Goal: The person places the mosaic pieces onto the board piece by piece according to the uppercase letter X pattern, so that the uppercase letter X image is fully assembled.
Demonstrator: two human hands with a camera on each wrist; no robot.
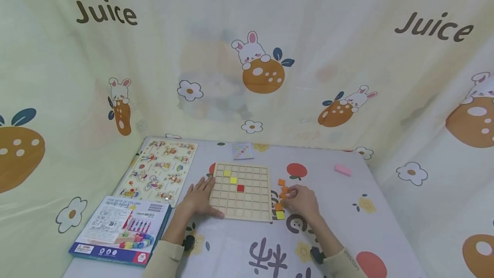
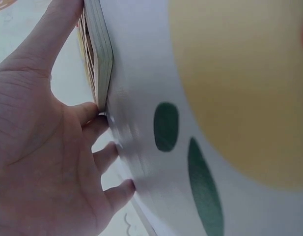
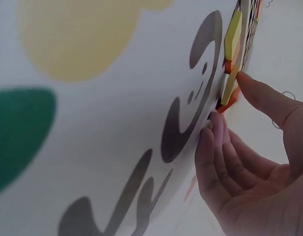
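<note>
A square wooden grid board (image 1: 254, 213) lies on the table, with two yellow tiles (image 1: 233, 180) and one red tile (image 1: 240, 188) sitting in a diagonal of its cells. My left hand (image 1: 198, 198) rests along the board's left edge with its fingers spread, and the thumb lies by the near-left corner. Right of the board, several orange tiles (image 1: 281, 182) stand in a loose column with a yellow tile (image 1: 280, 215) at its near end. My right hand (image 1: 302, 203) pinches an orange tile (image 3: 230, 101) of that column between thumb and fingertips.
A small pattern card (image 1: 242, 151) lies beyond the board. At the left are a picture-puzzle sheet (image 1: 162, 166) and a boxed bead toy (image 1: 119, 231). A pink block (image 1: 342, 170) lies at the far right. Patterned curtains (image 1: 216, 110) surround the table.
</note>
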